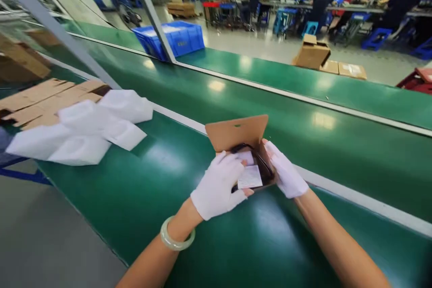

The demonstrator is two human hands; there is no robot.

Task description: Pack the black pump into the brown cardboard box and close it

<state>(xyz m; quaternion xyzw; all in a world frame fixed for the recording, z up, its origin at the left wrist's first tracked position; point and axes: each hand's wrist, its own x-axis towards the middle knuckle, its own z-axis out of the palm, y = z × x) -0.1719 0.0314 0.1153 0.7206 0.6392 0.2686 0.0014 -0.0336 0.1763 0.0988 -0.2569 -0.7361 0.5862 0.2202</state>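
- The left hand (pixel 219 186), in a white glove, lies palm down over the near left part of a small brown cardboard box (pixel 248 153), its fingers curled on the contents and on the box's edge; a pale green bangle (pixel 175 236) sits on that wrist.
- The right hand (pixel 285 171), also in a white glove, presses flat against the box's right side, fingers pointing away from the body, so the box is clamped between the two hands.
- The box rests on the green table (pixel 141 198) directly in front of the person, its lid flap (pixel 236 131) standing up open on the far side.
- Inside the box, between the hands, lie white paper slips (pixel 249 175) on top of a black cable (pixel 261 159) that loops along the right inner wall.
- Well to the left of the left hand, white foam pouches (pixel 87 128) lie in a loose heap at the table's edge, partly on flattened brown cardboard sheets (pixel 43 101).
- Beyond the hands a white strip (pixel 337 186) divides the table from a green conveyor belt (pixel 303 112) running left to right.
- Farther off past the belt, a blue plastic crate (pixel 175 38) stands on the floor to the upper left of the hands, behind a slanted grey metal post (pixel 151 13).
- Up and to the right of the hands, an open brown carton (pixel 312 51) sits on the floor with flat cartons just beside it.
- In the far background, people in dark clothes work at benches with blue stools.
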